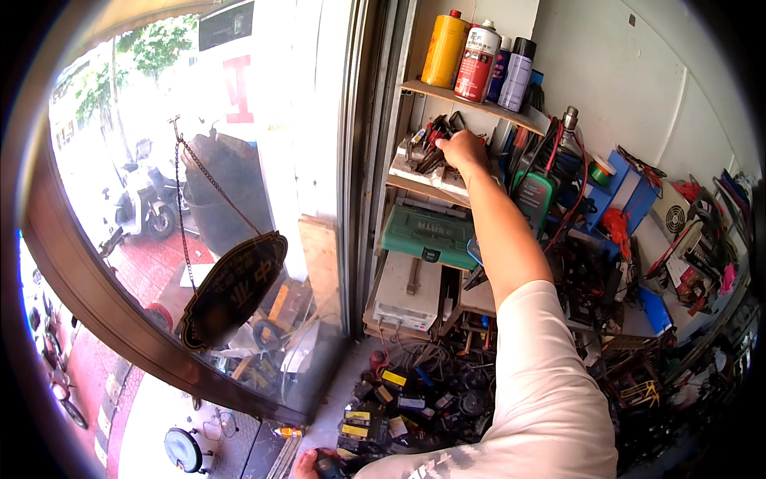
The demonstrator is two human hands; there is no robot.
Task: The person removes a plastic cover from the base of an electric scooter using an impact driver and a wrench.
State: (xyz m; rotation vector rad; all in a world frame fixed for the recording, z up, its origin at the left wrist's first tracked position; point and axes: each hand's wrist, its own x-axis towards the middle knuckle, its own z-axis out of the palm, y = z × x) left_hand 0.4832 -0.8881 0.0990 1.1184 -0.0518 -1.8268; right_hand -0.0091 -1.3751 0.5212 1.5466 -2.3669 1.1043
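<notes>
On my feed the right hand [465, 150] is part-curled at the tools [435, 130] heaped on the shelf [423, 191], where a tug could spill crowded neighbours, and the left hand [305, 465] curls at a dark tool [329, 465], though I can't tell either grip.

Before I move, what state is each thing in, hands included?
Right hand: at the small tools, fingertips partly hidden, grip unclear
Left hand: against a dark object, partly out of frame, grip unclear
Small tools: heaped on a shelf
Green toolbox: lid shut
Yellow can: upright, red cap on
Hanging sign: tilted on its chain
White scooter: upright outside
</notes>
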